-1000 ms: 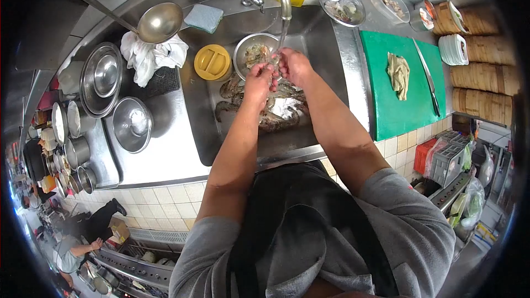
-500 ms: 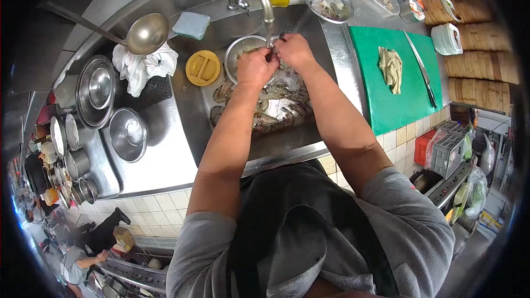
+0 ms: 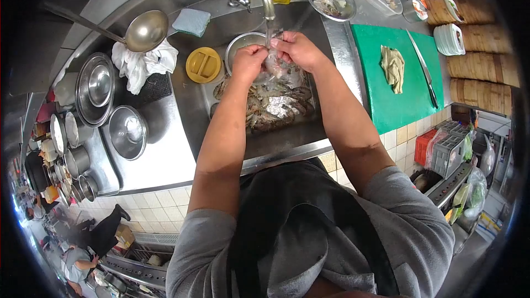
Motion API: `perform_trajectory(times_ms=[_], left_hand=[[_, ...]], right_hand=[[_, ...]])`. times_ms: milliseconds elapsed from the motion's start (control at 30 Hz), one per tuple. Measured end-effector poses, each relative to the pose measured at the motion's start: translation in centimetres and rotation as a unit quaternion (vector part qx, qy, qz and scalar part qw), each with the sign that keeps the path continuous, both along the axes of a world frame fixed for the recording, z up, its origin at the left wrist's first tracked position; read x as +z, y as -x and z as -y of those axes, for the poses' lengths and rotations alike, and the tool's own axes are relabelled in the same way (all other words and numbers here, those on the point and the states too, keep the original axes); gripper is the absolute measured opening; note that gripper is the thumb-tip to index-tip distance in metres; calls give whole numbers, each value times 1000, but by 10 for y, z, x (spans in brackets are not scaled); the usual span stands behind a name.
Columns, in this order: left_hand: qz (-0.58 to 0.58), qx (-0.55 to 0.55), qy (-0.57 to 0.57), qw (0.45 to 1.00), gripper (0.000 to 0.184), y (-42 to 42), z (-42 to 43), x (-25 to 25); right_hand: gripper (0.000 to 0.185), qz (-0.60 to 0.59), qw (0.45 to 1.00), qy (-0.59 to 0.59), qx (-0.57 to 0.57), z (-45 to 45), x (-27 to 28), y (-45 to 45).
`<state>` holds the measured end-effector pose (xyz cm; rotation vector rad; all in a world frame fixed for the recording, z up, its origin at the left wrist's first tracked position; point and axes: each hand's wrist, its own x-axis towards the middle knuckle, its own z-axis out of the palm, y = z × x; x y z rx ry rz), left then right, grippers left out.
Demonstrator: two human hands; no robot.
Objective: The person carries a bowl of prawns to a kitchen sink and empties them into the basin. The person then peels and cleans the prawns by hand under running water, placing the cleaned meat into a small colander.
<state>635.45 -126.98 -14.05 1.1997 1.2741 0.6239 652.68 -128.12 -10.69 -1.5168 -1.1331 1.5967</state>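
Observation:
Under the faucet [image 3: 269, 8], my left hand [image 3: 249, 63] and my right hand [image 3: 300, 51] are closed in a pinch on a pale, translucent prawn [image 3: 274, 66]. Water runs onto it, and its outline is blurred. Behind my left hand is a metal bowl [image 3: 234, 47], partly hidden by the hands. Below my wrists, a heap of greyish-brown prawns [image 3: 270, 111] lies in the metal sink [image 3: 193, 113]. A yellow round dish [image 3: 203, 65] with a raised bar sits to the left of my left hand.
Right of the sink, a green cutting board [image 3: 381, 113] carries a knife [image 3: 423, 69] and a crumpled cloth [image 3: 392, 69]. A metal bowl [image 3: 330, 0] with peeled pieces stands behind. On the left are a ladle [image 3: 147, 31], a white cloth [image 3: 141, 63] and bowls [image 3: 128, 132]. Another person [image 3: 77, 262] is lower left.
My hands have moved slightly apart, and the pale prawn between them now shows. My right hand has turned. At lower left, the other person's arm has shifted.

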Motion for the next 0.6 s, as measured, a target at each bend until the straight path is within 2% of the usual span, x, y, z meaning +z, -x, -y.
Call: perform_trajectory(times_ms=[33,67,100,167,233,300,400,467,533,600], left_hand=[[101,21,71,992,18,2,1,-4],[200,40,140,969,18,3,1,-8],[201,41,139,969,18,4,0,-17],[241,32,186,952,22,6,-1,-33],[273,46,202,939,21,10,3,-19],[306,59,218,925,21,11,8,-4],[358,105,220,902,26,11,13,1],[293,95,165,937,29,10,13,-5],[272,108,167,941,27,7,10,5],[308,69,225,922,16,8,7,15]], right_hand=[[18,0,1000,0,1,1,-3,-1],[19,-68,998,8,-1,2,-8,-2],[20,-134,991,14,-3,2,-11,-3],[21,-176,984,10,11,5,-9,-2],[22,-218,976,7,25,8,-8,3],[22,-248,964,-3,-99,8,-5,10],[18,-233,960,42,-150,13,9,15],[18,-188,973,41,-126,16,6,23],[18,-142,984,36,-100,15,2,32],[18,-112,988,-17,-106,16,-2,41]])
